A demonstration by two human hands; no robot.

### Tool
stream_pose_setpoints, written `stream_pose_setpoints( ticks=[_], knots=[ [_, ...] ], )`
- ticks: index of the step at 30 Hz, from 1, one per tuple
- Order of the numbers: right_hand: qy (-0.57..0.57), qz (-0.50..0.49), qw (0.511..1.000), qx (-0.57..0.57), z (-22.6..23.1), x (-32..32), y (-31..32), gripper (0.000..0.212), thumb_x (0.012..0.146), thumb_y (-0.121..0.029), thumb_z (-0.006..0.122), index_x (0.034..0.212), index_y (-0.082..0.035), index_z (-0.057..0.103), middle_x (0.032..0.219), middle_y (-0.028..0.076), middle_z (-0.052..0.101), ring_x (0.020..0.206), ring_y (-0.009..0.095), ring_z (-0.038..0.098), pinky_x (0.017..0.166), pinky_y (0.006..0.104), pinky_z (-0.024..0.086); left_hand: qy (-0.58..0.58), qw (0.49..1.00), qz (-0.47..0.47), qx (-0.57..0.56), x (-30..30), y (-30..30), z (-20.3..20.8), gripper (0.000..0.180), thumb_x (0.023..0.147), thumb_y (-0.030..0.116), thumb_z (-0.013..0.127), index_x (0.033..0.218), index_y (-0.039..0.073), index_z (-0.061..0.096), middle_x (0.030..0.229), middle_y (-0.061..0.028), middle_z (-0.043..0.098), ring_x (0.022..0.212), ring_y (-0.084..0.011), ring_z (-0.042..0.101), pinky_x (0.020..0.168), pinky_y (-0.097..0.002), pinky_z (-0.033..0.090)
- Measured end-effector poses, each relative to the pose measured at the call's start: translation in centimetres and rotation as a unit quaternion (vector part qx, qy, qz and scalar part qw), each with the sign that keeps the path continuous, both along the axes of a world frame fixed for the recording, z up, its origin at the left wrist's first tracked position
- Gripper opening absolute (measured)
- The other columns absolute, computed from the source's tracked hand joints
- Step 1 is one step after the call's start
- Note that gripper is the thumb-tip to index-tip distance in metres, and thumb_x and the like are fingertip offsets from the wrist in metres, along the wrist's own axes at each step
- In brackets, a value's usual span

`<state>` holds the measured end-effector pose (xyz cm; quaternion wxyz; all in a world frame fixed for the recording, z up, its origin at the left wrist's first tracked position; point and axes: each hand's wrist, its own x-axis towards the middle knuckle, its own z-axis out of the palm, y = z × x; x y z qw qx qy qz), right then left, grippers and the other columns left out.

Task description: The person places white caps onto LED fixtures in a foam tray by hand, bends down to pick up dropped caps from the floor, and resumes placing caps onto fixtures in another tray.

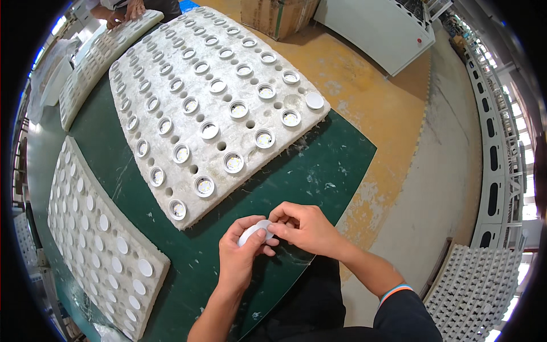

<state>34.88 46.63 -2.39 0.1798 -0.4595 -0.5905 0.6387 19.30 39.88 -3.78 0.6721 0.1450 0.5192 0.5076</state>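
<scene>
In front of my body, above the green table's near edge, my left hand [236, 251] is closed around a few thin white round covers [248, 232], fingers beneath and thumb on top. My right hand [305, 228] pinches the right edge of the covers between thumb and fingertips. Just beyond lies a large white foam board [251, 155] with rows of round white lamp housings [233, 163]. Most of them are uncovered, with small light boards showing inside. At its right corner, one housing carries a flat white cover [314, 101].
A second foam board [156, 285] with white discs lies on the green table [319, 171] at left. Far left, another person's hands [135, 8] rest on a further foam board [85, 85]. A cardboard box [273, 17], white machine [370, 34] and stacked grey-white trays [473, 290] stand beyond the table.
</scene>
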Motion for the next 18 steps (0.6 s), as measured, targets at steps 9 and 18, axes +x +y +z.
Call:
stream_pose_setpoints(
  ticks=[9, 18],
  knots=[
    [0.078, -0.056, 0.990, -0.106, -1.2, 0.7, 0.6, 0.013, 0.086, -0.013, 0.061, 0.082, -0.002, 0.055, 0.063, 0.000, 0.056, 0.048, 0.004, 0.051, 0.039, 0.0182, 0.037, -0.039, 0.998, -0.038, -0.037, -0.6, 0.2, 0.5, 0.029, 0.092, 0.017, 0.055, 0.109, -0.007, 0.054, 0.094, -0.0165, 0.063, 0.075, -0.0184, 0.065, 0.060, -0.0264, 0.054],
    [0.056, -0.052, 0.986, -0.152, -0.8, 0.7, 1.2, 0.014, 0.088, -0.013, 0.057, 0.080, -0.002, 0.053, 0.062, 0.002, 0.057, 0.046, 0.005, 0.052, 0.037, 0.0185, 0.038, 0.012, 0.993, -0.105, -0.045, -1.2, 0.8, 0.5, 0.025, 0.090, 0.018, 0.058, 0.098, -0.006, 0.057, 0.084, -0.0155, 0.064, 0.064, -0.0163, 0.063, 0.053, -0.0243, 0.051]
  ],
)
